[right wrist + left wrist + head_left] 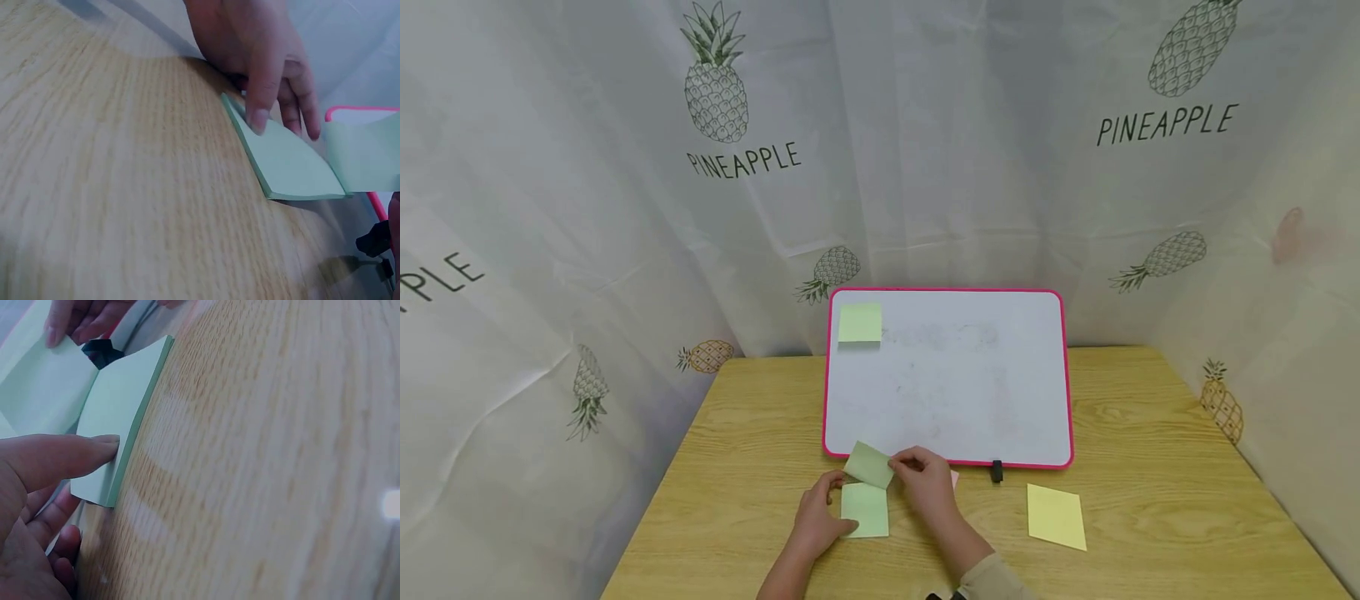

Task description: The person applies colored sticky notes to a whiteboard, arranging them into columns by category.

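Observation:
A pale green sticky note pad [865, 510] lies on the table in front of the whiteboard. My left hand [820, 515] holds it from the left, thumb pressed on its top face and the other fingers along its side. The top sheet [870, 465] is lifted away and folded back toward the board, meeting the pad along the far edge. My right hand [925, 483] pinches that sheet at its right corner between thumb and fingers. In the right wrist view, the left thumb [258, 119] rests on the pad [297, 165].
A pink-framed whiteboard [955, 383] stands at the back with a green sticky note [860, 323] at its upper left. A black clip-like piece [997, 472] sits at its lower edge. Yellow sticky notes [1056, 517] lie at right; a pink piece [955, 479] peeks from behind my right hand.

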`<control>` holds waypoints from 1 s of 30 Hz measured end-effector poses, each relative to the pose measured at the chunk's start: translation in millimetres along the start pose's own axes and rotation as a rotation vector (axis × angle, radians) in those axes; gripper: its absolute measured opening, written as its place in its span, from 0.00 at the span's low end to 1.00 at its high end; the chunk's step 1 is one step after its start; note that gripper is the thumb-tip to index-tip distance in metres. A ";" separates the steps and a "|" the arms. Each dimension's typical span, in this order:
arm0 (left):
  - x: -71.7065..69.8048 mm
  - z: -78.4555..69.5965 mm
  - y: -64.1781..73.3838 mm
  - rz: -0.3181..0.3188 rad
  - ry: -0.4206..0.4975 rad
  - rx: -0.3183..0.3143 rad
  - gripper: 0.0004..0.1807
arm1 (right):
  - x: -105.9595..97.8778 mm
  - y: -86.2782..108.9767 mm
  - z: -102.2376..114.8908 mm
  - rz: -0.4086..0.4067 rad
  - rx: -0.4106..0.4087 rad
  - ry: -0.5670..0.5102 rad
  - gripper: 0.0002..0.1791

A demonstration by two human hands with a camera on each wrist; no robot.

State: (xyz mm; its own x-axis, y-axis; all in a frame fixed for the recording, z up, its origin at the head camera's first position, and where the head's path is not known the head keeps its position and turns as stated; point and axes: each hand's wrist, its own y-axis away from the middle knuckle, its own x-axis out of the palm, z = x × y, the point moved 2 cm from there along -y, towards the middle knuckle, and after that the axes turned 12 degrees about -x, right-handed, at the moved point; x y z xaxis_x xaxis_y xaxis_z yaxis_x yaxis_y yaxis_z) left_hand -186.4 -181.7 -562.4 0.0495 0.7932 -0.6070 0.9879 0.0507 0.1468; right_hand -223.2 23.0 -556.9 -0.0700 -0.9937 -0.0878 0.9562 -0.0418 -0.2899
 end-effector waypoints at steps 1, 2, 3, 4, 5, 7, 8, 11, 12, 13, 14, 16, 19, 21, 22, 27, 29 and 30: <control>0.0 -0.1 0.1 0.001 0.004 0.001 0.42 | -1.4 -1.0 0.4 -0.004 0.007 -0.003 0.04; -0.1 -0.3 0.2 0.001 0.007 0.004 0.42 | -2.7 -1.9 0.8 -0.009 0.015 -0.012 0.04; -0.1 -0.4 0.2 0.001 0.011 0.006 0.41 | -4.1 -2.8 1.4 -0.012 0.022 -0.017 0.04; -0.1 -0.4 0.2 0.000 0.014 0.008 0.41 | -5.3 -3.5 1.7 -0.015 0.024 -0.021 0.04; -0.1 -0.4 0.2 -0.001 0.014 0.011 0.41 | -6.6 -4.2 2.2 -0.016 0.029 -0.029 0.05; 0.0 -0.5 0.4 -0.003 0.015 0.016 0.40 | -8.9 -5.1 4.0 -0.014 0.040 -0.034 0.05; 0.0 -0.6 0.5 -0.003 0.014 0.019 0.40 | -10.1 -5.3 5.6 -0.013 0.045 -0.037 0.05; 0.5 -0.2 0.5 -0.003 0.011 0.021 0.39 | -13.7 -5.2 13.7 -0.007 0.058 -0.049 0.05; 0.8 0.0 0.4 -0.004 0.009 0.023 0.39 | -14.9 -4.5 18.9 -0.005 0.056 -0.049 0.05; 1.0 0.2 0.5 -0.005 0.008 0.023 0.39 | -16.0 -3.7 24.3 -0.002 0.054 -0.050 0.05; 1.3 0.4 0.5 -0.006 0.006 0.023 0.39 | -16.9 -3.0 29.6 -0.001 0.054 -0.050 0.05; 1.5 0.7 0.7 -0.005 0.008 0.023 0.39 | -18.0 -1.6 40.5 0.001 0.049 -0.043 0.05; 1.2 0.8 1.6 -0.001 0.011 0.020 0.39 | -18.3 0.4 51.6 0.000 0.045 -0.038 0.06; 1.0 0.7 2.0 0.002 0.015 0.020 0.39 | -18.1 1.2 53.7 -0.002 0.042 -0.041 0.06; 0.9 0.5 2.3 0.003 0.016 0.022 0.39 | -18.1 1.4 53.7 -0.002 0.041 -0.049 0.06; 0.8 0.1 2.6 -0.005 -0.002 0.041 0.38 | -18.3 1.3 49.5 -0.003 0.034 -0.072 0.07; 0.9 0.1 3.0 -0.004 -0.012 0.038 0.37 | -18.6 0.6 47.4 0.001 0.029 -0.079 0.07; 0.9 0.1 3.2 -0.005 -0.017 0.034 0.37 | -18.4 -0.3 44.1 0.001 0.032 -0.088 0.08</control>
State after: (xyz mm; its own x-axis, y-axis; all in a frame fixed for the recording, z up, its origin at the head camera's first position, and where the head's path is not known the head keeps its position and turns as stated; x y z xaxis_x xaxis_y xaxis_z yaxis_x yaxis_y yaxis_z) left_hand -183.1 -180.9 -562.5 0.0472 0.7824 -0.6210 0.9925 0.0333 0.1173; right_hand -209.7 36.7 -513.1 -0.0447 -0.9990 -0.0034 0.9649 -0.0423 -0.2591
